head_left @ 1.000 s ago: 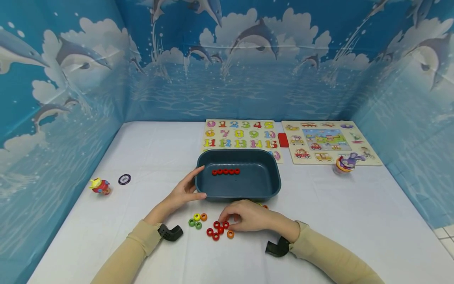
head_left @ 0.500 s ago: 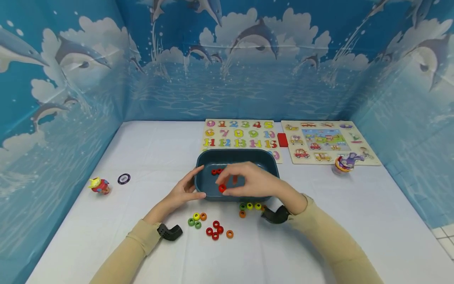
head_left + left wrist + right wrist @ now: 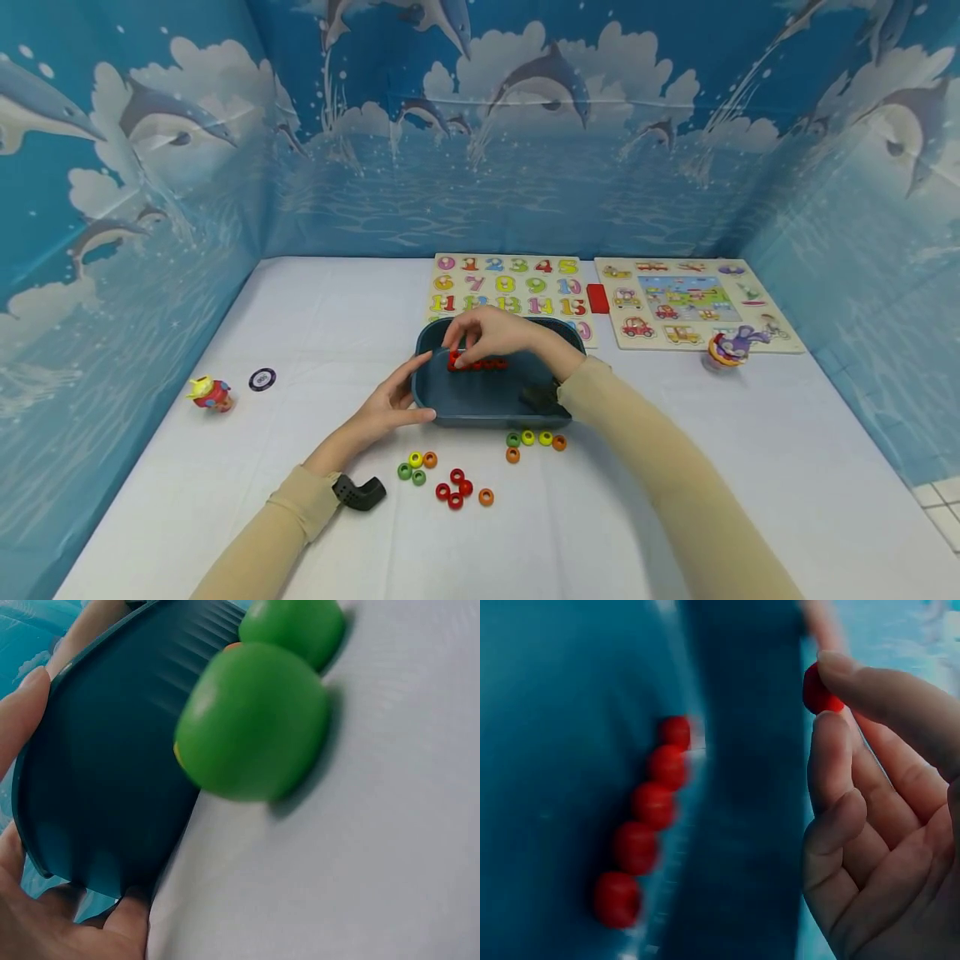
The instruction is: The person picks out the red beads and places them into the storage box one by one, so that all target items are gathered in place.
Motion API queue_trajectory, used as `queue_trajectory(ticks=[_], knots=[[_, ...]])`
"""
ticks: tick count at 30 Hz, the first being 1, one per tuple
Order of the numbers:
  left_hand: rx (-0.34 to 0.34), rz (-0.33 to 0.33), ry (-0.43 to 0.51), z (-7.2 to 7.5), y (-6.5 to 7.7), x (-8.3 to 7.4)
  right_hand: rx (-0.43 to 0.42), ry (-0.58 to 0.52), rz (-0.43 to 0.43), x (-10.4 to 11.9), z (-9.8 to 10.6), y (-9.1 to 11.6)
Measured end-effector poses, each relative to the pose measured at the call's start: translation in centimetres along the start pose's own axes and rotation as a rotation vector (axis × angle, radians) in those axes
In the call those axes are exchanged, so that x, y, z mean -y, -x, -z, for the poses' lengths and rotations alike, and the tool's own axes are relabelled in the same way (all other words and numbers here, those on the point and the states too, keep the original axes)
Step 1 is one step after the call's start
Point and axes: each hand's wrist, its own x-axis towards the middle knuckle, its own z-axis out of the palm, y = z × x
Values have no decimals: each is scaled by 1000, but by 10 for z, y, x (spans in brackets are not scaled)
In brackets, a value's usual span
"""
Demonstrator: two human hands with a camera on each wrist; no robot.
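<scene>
A dark blue plastic tub (image 3: pixel 498 400) sits on the white-covered table. My left hand (image 3: pixel 390 404) holds its left end, the thumb at the near corner and the other fingers along the side. Inside the tub, my right hand (image 3: pixel 491 332) pinches a red bead (image 3: pixel 821 690) between thumb and index finger. Below that bead runs a row of several red beads (image 3: pixel 654 806) on the tub's floor, partly hidden by the hand in the head view. Loose red beads (image 3: pixel 455 489) lie in front of the tub. Green beads (image 3: pixel 255 724) loom close in the left wrist view.
Yellow, green and orange beads (image 3: pixel 528 437) lie near the tub's front. Behind stand a number puzzle board (image 3: pixel 506 283), a picture puzzle board (image 3: pixel 686 304) and a red block (image 3: pixel 597 298). Toy figures (image 3: pixel 212 393) sit at both sides, with a round chip (image 3: pixel 262 379) at left.
My right hand has lifted a red bead from the loose pile and carried it up and forward into the tub, over the row's left end. The left hand stays where it was.
</scene>
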Motion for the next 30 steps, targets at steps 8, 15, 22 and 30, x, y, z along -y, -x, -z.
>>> queue_trajectory(ticks=[8,15,22,30], knots=[[1,1,-2,0,-1,1,64,142,-63,-22,-15,-17],[-8,-5,23,4,-3,12,113,196,-53,-22,-23,-22],[-10,-10,37,7,-4,23,114,203,-59,-18,-22,-21],[4,-1,34,4,-3,11,-105,218,16,17,3,9]])
